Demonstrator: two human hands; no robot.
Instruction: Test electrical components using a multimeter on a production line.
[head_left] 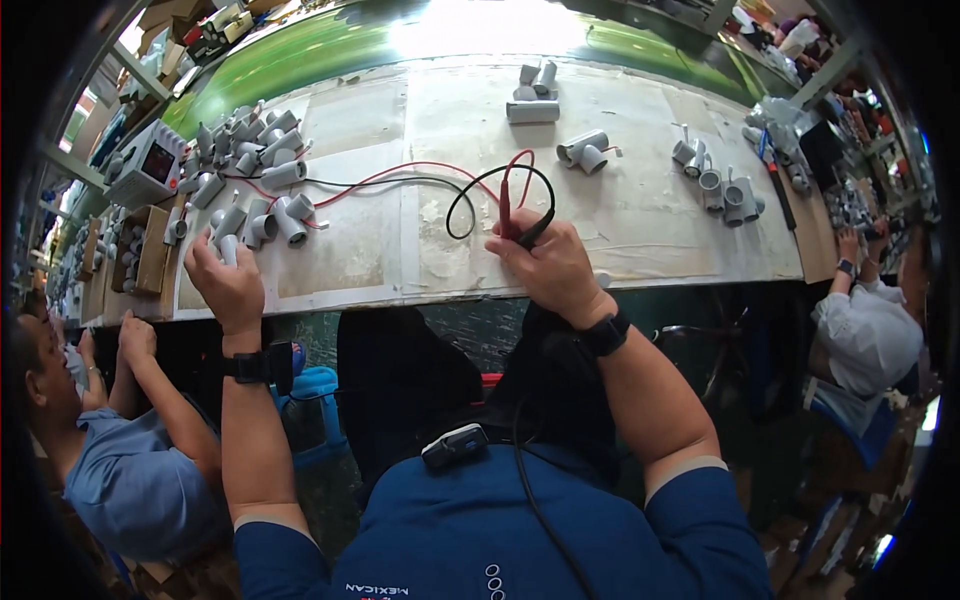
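Note:
My right hand is closed round a red test probe and a black test probe, held together above the table's front edge. Their thin red lead and black lead loop up and run left across the table. At the left front, my left hand has its fingers curled round a grey T-shaped tubular part. Similar grey parts with short wires lie just beyond it, and a heap of grey parts lies farther back.
A grey box-shaped device with a dark display stands at the left, near a cardboard box of parts. More grey parts sit in groups at the back and right. One person works at left, another at right.

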